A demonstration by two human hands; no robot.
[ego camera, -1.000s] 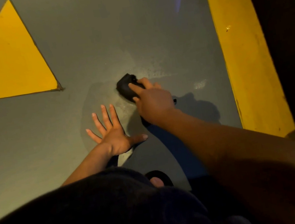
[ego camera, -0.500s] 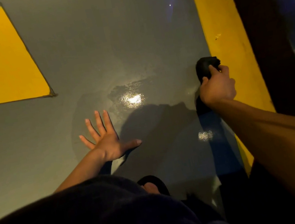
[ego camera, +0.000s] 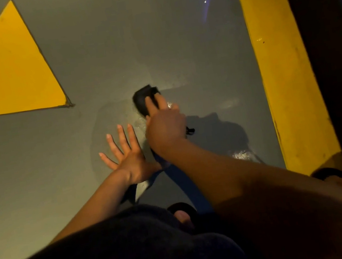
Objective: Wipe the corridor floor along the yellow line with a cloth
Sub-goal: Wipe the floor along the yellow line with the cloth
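A dark cloth (ego camera: 143, 99) lies bunched on the grey floor (ego camera: 149, 31), well left of the broad yellow line (ego camera: 275, 55). My right hand (ego camera: 165, 125) grips the cloth and presses it down, two fingers stretched over its top. Most of the cloth is under that hand. My left hand (ego camera: 126, 157) lies flat on the floor with fingers spread, just left of the right wrist. A damp sheen marks the floor around the cloth and toward the yellow line.
A yellow triangle (ego camera: 9, 75) is painted on the floor at the upper left. A dark wall or frame (ego camera: 330, 57) runs along the right of the yellow line. My knees and sandalled feet (ego camera: 183, 214) fill the bottom of the view.
My right hand has swept the cloth leftward from beside the yellow line back to the middle of the floor. The left hand has stayed flat in place.
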